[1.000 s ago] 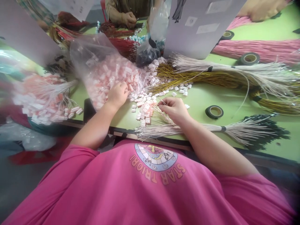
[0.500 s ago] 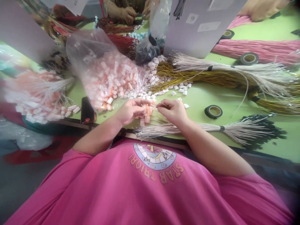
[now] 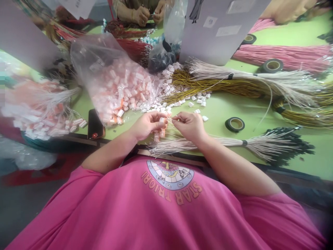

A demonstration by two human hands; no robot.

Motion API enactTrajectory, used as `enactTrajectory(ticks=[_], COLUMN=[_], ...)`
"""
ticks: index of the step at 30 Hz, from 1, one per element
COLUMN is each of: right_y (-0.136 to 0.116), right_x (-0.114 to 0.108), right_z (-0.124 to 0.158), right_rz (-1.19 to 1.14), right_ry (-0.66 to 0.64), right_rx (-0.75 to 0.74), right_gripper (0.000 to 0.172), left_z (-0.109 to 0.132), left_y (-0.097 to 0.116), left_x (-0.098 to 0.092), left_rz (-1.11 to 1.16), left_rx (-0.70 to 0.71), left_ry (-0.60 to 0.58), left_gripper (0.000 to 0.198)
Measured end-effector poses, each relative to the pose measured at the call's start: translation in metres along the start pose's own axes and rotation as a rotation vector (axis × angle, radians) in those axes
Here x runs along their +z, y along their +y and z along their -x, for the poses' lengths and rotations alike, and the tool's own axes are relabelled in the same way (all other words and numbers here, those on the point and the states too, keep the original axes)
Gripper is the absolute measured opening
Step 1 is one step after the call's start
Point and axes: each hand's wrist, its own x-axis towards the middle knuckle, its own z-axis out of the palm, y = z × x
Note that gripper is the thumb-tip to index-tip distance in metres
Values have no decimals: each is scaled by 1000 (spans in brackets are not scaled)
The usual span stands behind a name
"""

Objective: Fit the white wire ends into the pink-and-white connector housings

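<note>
My left hand (image 3: 148, 125) is closed on a small cluster of orange and white plastic connectors (image 3: 162, 132) just in front of me. Close to its fingertips, my right hand (image 3: 189, 125) pinches the thin end of a white wire (image 3: 170, 119). Where the wire tip meets a connector is too small to make out. Below both hands lies a bundle of white wires (image 3: 177, 145), its bare metal ends at the left and black connectors (image 3: 288, 146) at the right. Loose white connectors (image 3: 200, 99) are scattered beyond my hands.
A clear bag of orange and white connectors (image 3: 125, 86) stands behind my left hand, beside a dark phone (image 3: 95, 125). Black tape (image 3: 235, 124) lies at right. White and yellow wire bundles (image 3: 234, 85) stretch behind it. A co-worker's hands (image 3: 142, 15) show across the table.
My left thumb and fingers have closed further over the connectors, and my right fingertips have come slightly nearer. The whole view has shifted a little.
</note>
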Motion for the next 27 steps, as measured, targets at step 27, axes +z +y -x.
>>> enactTrajectory(ticks=[27], right_y=[10], right_x=[-9], right_z=[-14], right_rz=[-219], right_ry=[-87], right_rx=[39], right_gripper=[15], left_z=[7], left_y=[21], left_x=[-38], left_rz=[-1056], left_rx=[268], left_ry=[371], left_gripper=[28])
